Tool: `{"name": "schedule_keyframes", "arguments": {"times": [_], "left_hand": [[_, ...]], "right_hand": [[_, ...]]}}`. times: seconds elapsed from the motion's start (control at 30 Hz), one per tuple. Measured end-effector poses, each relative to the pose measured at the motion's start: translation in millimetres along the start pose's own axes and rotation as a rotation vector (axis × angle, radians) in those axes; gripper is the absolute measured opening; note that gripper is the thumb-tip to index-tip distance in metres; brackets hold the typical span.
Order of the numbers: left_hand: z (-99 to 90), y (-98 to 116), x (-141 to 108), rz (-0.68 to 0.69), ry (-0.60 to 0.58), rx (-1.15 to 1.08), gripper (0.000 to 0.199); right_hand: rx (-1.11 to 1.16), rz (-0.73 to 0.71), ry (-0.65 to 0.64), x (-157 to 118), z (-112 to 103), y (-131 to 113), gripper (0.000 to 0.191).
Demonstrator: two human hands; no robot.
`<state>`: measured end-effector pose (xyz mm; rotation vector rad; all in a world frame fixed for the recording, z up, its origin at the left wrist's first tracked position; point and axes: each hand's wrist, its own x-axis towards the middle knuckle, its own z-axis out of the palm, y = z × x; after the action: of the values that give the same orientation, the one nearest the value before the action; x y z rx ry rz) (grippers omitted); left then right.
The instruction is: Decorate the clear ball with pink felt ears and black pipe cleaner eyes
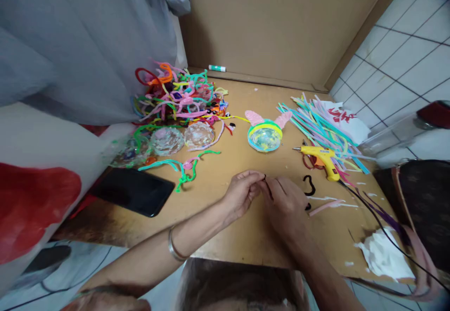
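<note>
My left hand [242, 193] and my right hand [285, 203] meet over the front middle of the table, fingertips close together. Both pinch a small dark piece [265, 178], mostly hidden by the fingers; it looks like black pipe cleaner. Just right of my right hand lies a curved black pipe cleaner [309, 185]. Beyond the hands sits a clear plastic dome [265, 138] with a green, yellow and blue rim and two pink ear shapes. A yellow glue gun [321, 157] lies to the right, its cord running to the lower right.
Tangled pipe cleaners [183, 95] are heaped at the back left, near clear domes [167, 140] and a black phone [135, 190]. Straight pipe cleaners [319, 123] lie back right. A glue stick [217, 68], white tissue [385, 254] and dark bag [422, 208] edge the table.
</note>
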<state>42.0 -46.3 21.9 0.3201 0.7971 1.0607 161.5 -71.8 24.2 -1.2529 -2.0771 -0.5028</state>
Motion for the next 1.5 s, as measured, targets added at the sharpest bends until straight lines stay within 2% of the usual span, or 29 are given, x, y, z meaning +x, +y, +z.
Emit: {"name": "schedule_keyframes", "arguments": {"times": [0.1,0.23,0.43,0.9,1.2,1.37,1.5], "left_hand": [[-1.6,0,0,-0.011,-0.014,0.028,0.022],[-3.0,3,0,-0.026,-0.038,0.108,0.021],[-6.9,11,4,-0.062,-0.114,0.256,0.024],[-10.2,27,8,-0.001,-0.237,0.491,0.029],[-12.3,33,6,-0.003,-0.307,0.530,0.026],[-13.5,44,4,-0.058,-0.382,0.600,0.028],[-17.0,44,7,-0.138,-0.415,0.565,0.030]], "right_hand": [[0.057,0.030,0.001,1,-1,1,0.029],[0.220,0.139,0.015,2,0,4,0.022],[0.332,0.182,-0.003,0,-3,8,0.016],[0.212,0.112,0.004,0,-3,13,0.015],[0.236,0.097,0.081,1,-4,10,0.010],[0.237,0.056,0.086,1,-6,7,0.007],[0.257,0.026,0.071,0,-7,5,0.005]]}}
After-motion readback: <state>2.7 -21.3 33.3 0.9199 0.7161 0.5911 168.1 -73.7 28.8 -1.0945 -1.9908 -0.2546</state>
